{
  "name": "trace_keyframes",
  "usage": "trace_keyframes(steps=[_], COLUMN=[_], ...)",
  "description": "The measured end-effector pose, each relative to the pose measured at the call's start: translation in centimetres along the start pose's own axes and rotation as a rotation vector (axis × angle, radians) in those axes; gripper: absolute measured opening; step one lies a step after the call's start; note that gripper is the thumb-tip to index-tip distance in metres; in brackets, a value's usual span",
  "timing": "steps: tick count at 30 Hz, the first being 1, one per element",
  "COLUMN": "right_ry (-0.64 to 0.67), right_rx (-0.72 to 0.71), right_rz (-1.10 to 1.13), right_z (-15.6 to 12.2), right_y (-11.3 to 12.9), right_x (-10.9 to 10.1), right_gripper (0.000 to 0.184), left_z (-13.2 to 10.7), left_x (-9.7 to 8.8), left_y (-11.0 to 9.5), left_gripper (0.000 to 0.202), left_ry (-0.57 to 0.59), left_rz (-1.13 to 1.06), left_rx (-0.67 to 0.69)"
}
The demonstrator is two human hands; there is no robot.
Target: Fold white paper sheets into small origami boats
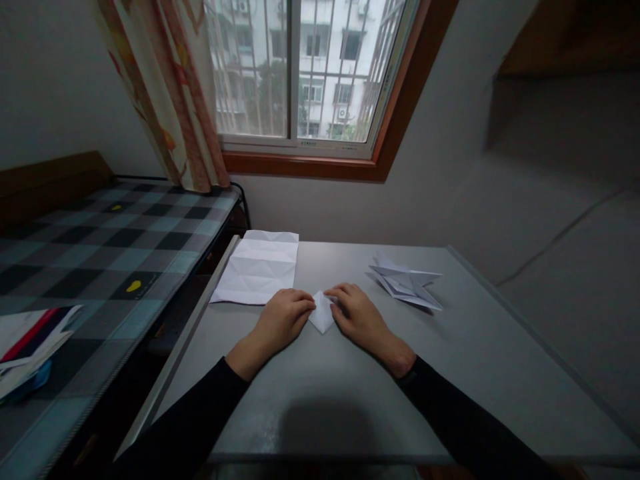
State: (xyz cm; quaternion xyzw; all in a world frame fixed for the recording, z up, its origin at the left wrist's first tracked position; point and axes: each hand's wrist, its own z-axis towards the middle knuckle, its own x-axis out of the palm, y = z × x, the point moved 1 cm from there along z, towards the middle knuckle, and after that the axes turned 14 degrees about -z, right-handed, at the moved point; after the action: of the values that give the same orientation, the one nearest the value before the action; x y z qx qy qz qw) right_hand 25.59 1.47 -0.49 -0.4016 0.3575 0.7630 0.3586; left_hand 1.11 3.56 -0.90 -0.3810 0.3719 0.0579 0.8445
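A small piece of folded white paper [321, 314], diamond-shaped with its lower point toward me, lies on the table between my hands. My left hand [284, 318] holds its left edge, the fingers pressed together. On the other side, my right hand [361, 321] has its thumb and forefinger closed on the right edge and upper corner. The fingers partly cover both sides of the paper. To the left, just beyond my left hand, lies a creased white sheet [260, 267]. Several folded papers [407, 283] with pointed ends sit in a loose pile to the right.
The pale grey table [480, 373] reaches the wall under a barred window [327, 73]. A bed with a checked cover [165, 230] stands along the left, with papers [33, 340] on it. A patterned curtain [170, 93] hangs beside the window.
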Motion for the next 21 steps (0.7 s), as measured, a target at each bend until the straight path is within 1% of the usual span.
trace_keyframes(steps=[2,4,7,10,13,16,21], right_ry=[0.045,0.108,0.194,0.242,0.273,0.285,0.319], right_rx=[-0.073,-0.108,-0.119,-0.128,-0.143,-0.179,-0.198], right_rz=[-0.032,-0.051,-0.092,-0.137,-0.15,-0.117,-0.083], right_z=[-0.5,-1.1,-1.9,-2.3,-2.5,-3.1,-4.6], right_y=[0.2,0.4,0.5,0.7,0.8,0.7,0.6], right_x=[0.2,0.6,1.4,1.8,1.3,0.4,-1.0], right_gripper=[0.04,0.048,0.061,0.068,0.07,0.075,0.076], left_z=[-0.2,-0.4,-0.7,-1.0,-1.3,-1.4,-1.0], left_x=[-0.1,-0.2,-0.1,0.0,-0.1,-0.3,-0.4], left_y=[0.0,0.0,0.0,-0.1,-0.3,-0.4,-0.2], left_gripper=[0.023,0.026,0.035,0.047,0.056,0.062,0.06], left_ry=[0.052,0.081,0.152,0.193,0.215,0.225,0.223], left_rz=[0.011,0.025,0.045,0.078,0.098,0.101,0.113], left_rx=[0.042,0.076,0.108,0.088,0.077,0.079,0.079])
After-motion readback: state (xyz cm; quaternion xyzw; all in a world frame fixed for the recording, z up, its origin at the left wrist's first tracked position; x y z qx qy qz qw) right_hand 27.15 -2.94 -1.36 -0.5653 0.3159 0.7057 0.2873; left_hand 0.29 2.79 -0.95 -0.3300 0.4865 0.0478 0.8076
